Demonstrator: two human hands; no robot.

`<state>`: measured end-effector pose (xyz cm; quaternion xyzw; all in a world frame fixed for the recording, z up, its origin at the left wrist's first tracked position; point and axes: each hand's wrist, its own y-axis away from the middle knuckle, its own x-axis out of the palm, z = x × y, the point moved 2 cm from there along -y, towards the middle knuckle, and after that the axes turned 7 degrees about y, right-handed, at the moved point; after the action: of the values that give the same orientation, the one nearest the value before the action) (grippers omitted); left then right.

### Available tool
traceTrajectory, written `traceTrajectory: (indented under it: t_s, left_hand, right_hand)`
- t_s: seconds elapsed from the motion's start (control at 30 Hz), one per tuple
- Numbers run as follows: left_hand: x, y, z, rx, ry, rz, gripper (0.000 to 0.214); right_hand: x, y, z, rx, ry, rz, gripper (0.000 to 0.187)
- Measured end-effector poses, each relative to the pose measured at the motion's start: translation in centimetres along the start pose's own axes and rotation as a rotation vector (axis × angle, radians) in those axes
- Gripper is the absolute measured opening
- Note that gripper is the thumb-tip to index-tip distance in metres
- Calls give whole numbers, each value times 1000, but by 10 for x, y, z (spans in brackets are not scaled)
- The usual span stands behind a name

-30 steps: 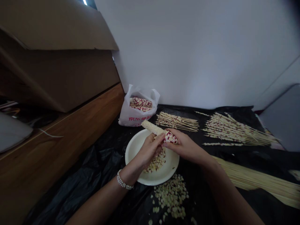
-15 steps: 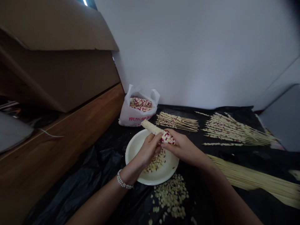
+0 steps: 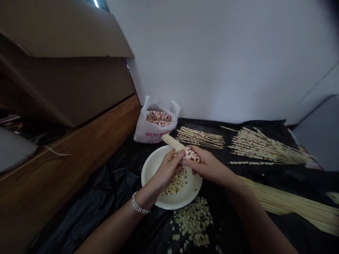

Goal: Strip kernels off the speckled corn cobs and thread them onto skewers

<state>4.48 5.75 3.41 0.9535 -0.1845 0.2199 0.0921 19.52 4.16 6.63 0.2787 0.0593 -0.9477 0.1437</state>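
Note:
Between my two hands is an ear of corn point(image 3: 174, 144), its upper left part a bare pale cob and its right end still covered in white and purple kernels. My left hand point(image 3: 169, 167), a beaded bracelet at its wrist, is closed on the middle of the ear, thumb against the kernel edge. Wrapped round the kernel-covered end is my right hand point(image 3: 212, 165). Below them a white bowl point(image 3: 148, 173) holds loose kernels point(image 3: 176, 185). The undersides of the ear and several fingertips are hidden.
A white plastic bag point(image 3: 148, 128) with corn ears stands behind the bowl. Kernel-threaded skewers point(image 3: 254, 144) lie at right, with bare sticks point(image 3: 288, 201) nearer. More kernels point(image 3: 193, 222) lie on the black sheet point(image 3: 113, 197). A cardboard box point(image 3: 66, 77) stands at left.
The ear has shifted slightly to the right and tilted a little, with my right hand moving along with it. My left hand stays nearly in place on the ear.

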Motion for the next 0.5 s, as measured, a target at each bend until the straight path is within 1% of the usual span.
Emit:
traceTrajectory:
  t_s: [0.1,0.2,0.37,0.5]
  left_hand:
    - [-2,-1,4,23,-40,-15,46]
    - [-3,0,6,38,-57,-35,47]
    - [-3,1,6,70,-61,-68,44]
    - [-2,1,5,32,-26,-67,44]
  right_hand:
    - [2,1,5,25,48,-19,23]
    - [6,0,8,47,98,-28,26]
    - [11,-1,9,33,131,-61,29]
    - [9,-1,7,31,106,-46,29]
